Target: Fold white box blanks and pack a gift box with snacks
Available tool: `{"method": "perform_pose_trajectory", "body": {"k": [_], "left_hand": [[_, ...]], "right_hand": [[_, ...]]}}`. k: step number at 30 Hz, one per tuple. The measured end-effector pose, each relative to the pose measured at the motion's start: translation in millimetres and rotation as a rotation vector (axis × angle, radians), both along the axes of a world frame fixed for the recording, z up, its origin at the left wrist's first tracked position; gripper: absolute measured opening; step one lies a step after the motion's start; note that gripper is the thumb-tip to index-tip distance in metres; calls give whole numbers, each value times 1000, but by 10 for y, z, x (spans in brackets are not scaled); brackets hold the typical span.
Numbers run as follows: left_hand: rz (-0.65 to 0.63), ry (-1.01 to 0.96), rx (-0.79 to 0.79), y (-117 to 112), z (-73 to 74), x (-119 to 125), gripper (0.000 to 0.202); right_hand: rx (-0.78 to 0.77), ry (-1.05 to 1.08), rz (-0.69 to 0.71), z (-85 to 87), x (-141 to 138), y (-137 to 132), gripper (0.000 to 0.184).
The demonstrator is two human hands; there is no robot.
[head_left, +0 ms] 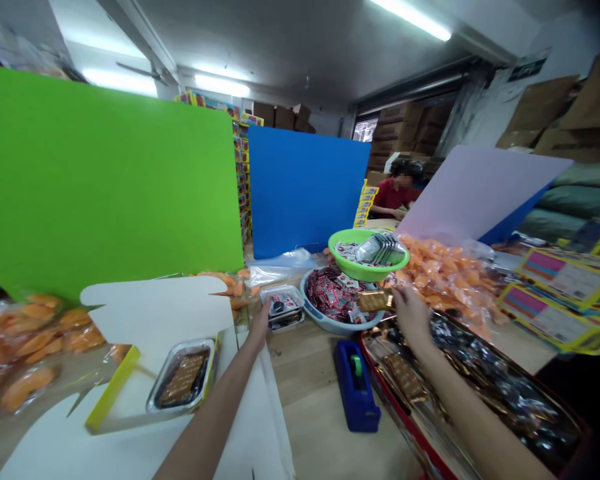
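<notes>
My right hand grips one end of a flat gold-brown foil packet above the blue basin of small red-and-white sachets. My left hand is closed at the left edge of a clear-walled foil tray that holds small packets and a dark round piece. Nearer me, on the left, another foil tray with a gold-brown packet in it sits inside an open white carton. Below my right forearm, a red-rimmed tray holds gold-brown and dark shiny packets.
A blue tape dispenser stands mid-table. A green bowl with sachets and foil trays rests over the blue basin. Bagged orange pieces lie on both sides. Green and blue boards stand behind. A person sits farther back.
</notes>
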State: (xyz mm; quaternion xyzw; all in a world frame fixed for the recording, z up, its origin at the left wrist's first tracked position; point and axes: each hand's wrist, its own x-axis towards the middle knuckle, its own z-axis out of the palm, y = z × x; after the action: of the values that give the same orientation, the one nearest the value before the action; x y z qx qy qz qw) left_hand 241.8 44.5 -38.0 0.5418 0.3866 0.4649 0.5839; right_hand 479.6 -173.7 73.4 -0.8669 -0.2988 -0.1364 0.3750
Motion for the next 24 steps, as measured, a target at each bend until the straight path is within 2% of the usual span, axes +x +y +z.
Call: {"method": "perform_pose_trajectory", "body": {"k": [3,6,8,10,13,16,24], "left_hand": [[-9,-19,-8,14,-14,3,50],[7,-33,-1,18,-13,1,49],[18,-40,6,17,-13,2,48],[25,-45,9,14,-18,3,48],[26,-49,21,15,-26,4,49],[26,-52,43,17,-17,5,46],[9,-72,57,-36,72,-39,45]], "right_hand": [[26,133,184,-48,-393,692,35],[-33,175,257,-210,-802,1333,31],[-101,201,265,-311,-1026,1633,26],[-177,207,265,-375,-1184,1800,22],[-245,138,255,-407,-1285,1835,21],[-260,37,254,-413,-1268,1727,28],[-226,-56,272,-453,-1081,1172,22]]}}
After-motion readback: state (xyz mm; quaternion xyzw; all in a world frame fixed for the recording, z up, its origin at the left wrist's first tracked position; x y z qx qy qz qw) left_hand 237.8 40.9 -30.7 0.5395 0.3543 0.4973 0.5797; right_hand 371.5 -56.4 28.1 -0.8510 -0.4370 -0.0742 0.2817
